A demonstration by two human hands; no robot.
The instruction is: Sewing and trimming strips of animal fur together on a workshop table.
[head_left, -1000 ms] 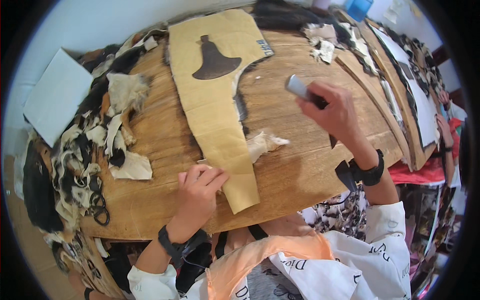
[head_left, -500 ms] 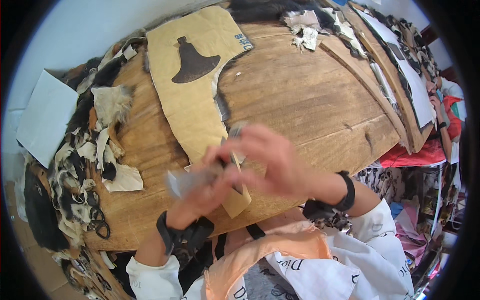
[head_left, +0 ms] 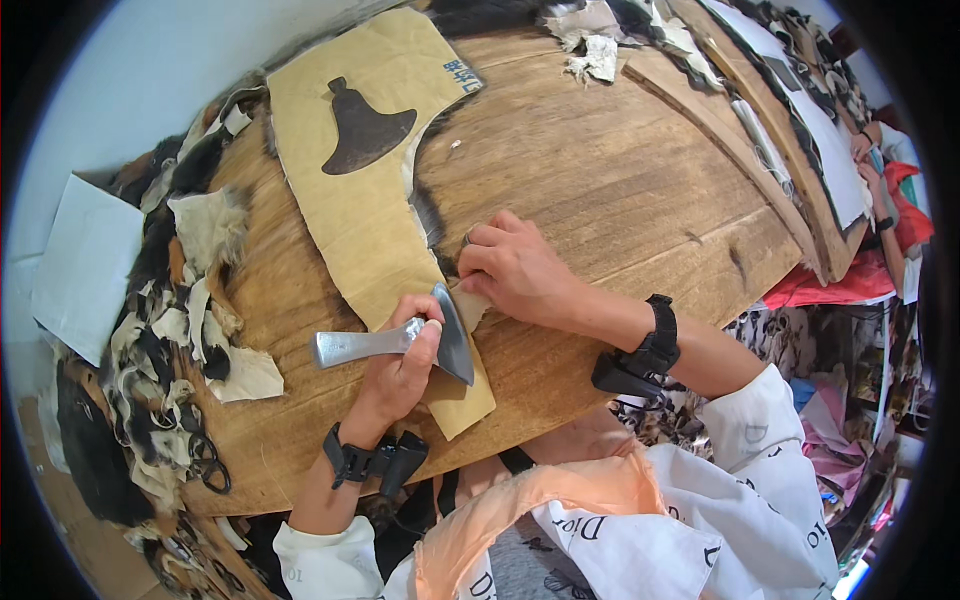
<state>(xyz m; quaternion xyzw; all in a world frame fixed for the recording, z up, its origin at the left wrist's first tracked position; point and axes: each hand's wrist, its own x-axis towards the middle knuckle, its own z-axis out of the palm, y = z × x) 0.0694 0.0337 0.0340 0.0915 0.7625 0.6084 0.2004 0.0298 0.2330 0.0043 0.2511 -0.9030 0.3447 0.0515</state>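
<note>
My left hand is closed around a half-moon leather knife with a silver handle. Its broad grey blade lies across the narrow near end of a tan paper pattern. Just right of the blade, the fingers of my right hand are pinched together on a small pale scrap of hide at the pattern's edge. Dark fur shows from under the pattern along its curved side. On the pattern's far part rests a dark, bell-shaped metal blade.
A wooden table carries all this. Fur and hide scraps are heaped along the left, beside a white board. Wooden strips lie at the right. Beyond them, another person's arm is visible.
The blurred hands, close together before, have parted and steadied. The knife now shows clearly in my left hand, its blade on the pattern, and my right hand has moved to the pattern's right edge.
</note>
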